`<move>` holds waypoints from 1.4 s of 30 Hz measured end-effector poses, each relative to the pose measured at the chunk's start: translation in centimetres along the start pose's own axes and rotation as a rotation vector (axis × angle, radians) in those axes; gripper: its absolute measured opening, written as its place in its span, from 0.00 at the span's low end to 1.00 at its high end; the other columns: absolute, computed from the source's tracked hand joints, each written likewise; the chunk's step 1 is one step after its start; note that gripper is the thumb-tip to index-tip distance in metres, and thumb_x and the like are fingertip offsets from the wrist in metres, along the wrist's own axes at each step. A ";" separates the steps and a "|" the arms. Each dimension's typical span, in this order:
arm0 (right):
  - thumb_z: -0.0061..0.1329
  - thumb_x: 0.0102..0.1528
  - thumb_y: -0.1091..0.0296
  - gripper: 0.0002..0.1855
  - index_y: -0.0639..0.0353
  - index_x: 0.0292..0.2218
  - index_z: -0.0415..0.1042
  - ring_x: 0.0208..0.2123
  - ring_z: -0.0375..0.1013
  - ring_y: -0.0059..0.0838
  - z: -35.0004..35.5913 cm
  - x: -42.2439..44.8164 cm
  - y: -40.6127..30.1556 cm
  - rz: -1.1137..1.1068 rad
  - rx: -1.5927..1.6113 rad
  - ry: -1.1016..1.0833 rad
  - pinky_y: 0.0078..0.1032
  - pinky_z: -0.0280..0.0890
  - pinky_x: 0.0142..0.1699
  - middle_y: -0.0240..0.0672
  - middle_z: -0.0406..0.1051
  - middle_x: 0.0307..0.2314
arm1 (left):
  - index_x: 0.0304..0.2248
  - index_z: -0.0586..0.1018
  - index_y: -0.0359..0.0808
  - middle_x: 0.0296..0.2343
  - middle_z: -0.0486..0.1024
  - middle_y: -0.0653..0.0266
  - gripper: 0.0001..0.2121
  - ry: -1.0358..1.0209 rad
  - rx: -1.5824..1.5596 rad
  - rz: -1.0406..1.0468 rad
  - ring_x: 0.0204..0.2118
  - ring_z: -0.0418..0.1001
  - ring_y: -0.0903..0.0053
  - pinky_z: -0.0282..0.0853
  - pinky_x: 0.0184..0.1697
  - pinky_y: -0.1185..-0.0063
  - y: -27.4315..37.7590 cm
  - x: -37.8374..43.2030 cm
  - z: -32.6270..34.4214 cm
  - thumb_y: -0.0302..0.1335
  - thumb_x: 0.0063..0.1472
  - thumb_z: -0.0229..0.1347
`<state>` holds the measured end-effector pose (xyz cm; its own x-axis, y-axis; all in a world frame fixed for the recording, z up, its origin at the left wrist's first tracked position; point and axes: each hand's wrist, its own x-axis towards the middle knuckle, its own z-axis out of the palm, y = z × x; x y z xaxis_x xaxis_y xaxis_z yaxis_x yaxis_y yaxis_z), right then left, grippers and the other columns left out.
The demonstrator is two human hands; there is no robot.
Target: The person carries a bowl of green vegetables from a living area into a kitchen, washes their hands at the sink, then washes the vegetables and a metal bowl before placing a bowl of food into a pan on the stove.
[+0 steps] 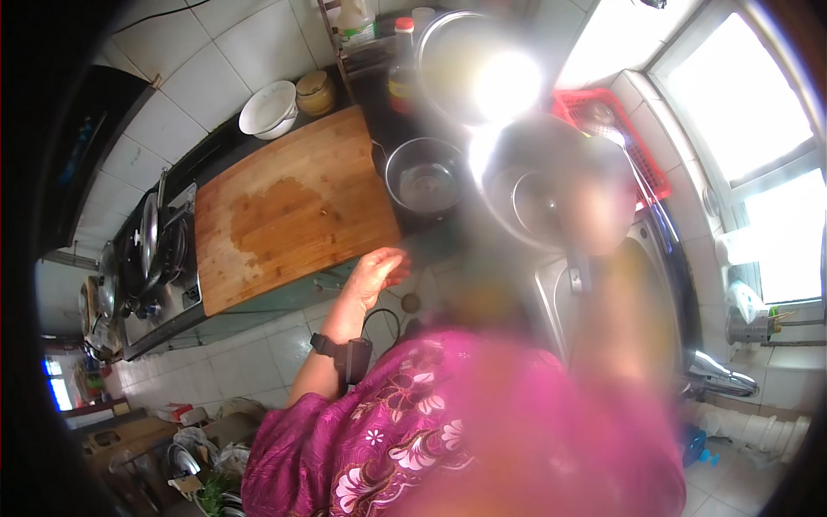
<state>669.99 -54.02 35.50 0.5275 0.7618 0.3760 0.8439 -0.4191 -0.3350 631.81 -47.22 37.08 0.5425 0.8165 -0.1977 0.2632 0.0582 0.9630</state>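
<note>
My left hand (381, 274) is beside the near edge of a wooden cutting board (291, 207), its fingers loosely curled with nothing seen in them. A damp patch darkens the board. On the right, my right hand (597, 207) is blurred by glare, at the side of a round metal pot or basin (523, 187) near the sink (552, 291); its fingers cannot be made out. A metal pot (424, 181) stands between the board and that vessel. Behind them is a large round vessel (452, 64), partly washed out by bright glare.
White bowls (268, 110) and a lidded jar (315, 94) stand behind the board. A gas stove (158, 278) with a pan is at left. A red-capped bottle (402, 71) stands at the back. A red plastic basket (646, 155) holding a skimmer lies by the window.
</note>
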 end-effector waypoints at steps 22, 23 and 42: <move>0.40 0.45 0.67 0.09 0.60 0.28 0.68 0.32 0.69 0.42 2.3 2.0 1.3 0.223 -0.277 -0.029 0.33 0.64 0.37 0.43 0.69 0.28 | 0.36 0.71 0.37 0.31 0.71 0.68 0.10 -0.013 -0.011 -0.021 0.32 0.69 0.81 0.64 0.32 0.83 -0.3 -0.1 1.0 0.30 0.54 0.49; 0.40 0.45 0.67 0.09 0.60 0.28 0.68 0.32 0.69 0.42 2.6 2.0 1.8 0.216 -0.281 -0.010 0.33 0.64 0.37 0.43 0.68 0.28 | 0.36 0.71 0.37 0.31 0.71 0.68 0.10 -0.019 -0.010 -0.035 0.32 0.69 0.81 0.64 0.32 0.83 -0.4 0.0 1.0 0.30 0.54 0.49; 0.42 0.43 0.74 0.08 0.60 0.29 0.64 0.22 0.70 0.41 -2.1 1.3 -3.6 -0.275 -0.421 0.267 0.31 0.66 0.25 0.44 0.64 0.32 | 0.37 0.71 0.36 0.32 0.71 0.68 0.12 -0.095 0.032 -0.013 0.34 0.68 0.80 0.63 0.33 0.83 -1.9 1.3 1.8 0.30 0.53 0.48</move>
<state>667.87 -52.51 39.00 0.2426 0.7425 0.6244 0.8910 -0.4252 0.1594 633.47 -47.29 34.65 0.6117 0.7574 -0.2282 0.2955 0.0488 0.9541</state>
